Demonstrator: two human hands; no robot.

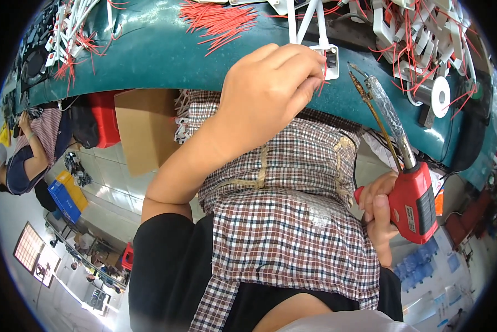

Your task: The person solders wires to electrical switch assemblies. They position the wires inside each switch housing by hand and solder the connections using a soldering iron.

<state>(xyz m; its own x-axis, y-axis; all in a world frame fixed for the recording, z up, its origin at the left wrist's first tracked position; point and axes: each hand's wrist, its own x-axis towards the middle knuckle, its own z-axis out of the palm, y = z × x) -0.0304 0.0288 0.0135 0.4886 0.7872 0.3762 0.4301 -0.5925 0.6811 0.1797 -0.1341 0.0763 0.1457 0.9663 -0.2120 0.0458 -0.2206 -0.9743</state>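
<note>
My left hand [273, 83] reaches over the bench edge, thumb and fingers pinched together on a thin red wire [324, 72]. The wire lies against a small white plastic housing [334, 71] with dark parts inside and a white cable [322, 25] running away from it. A red soldering gun [416, 205] with a black grip panel is in my right hand [376, 207], fingers wrapped round its handle. Its long metal barrel and thin solder feed tube [382, 119] point up toward the bench, their tips to the right of the housing and apart from it.
Loose red wires [218, 22] lie heaped on the green bench mat [149, 61]. White housings with cables [420, 33] pile up at the far right, beside a solder spool [440, 97]. More white cables [77, 27] lie far left. Another person [30, 149] sits at left.
</note>
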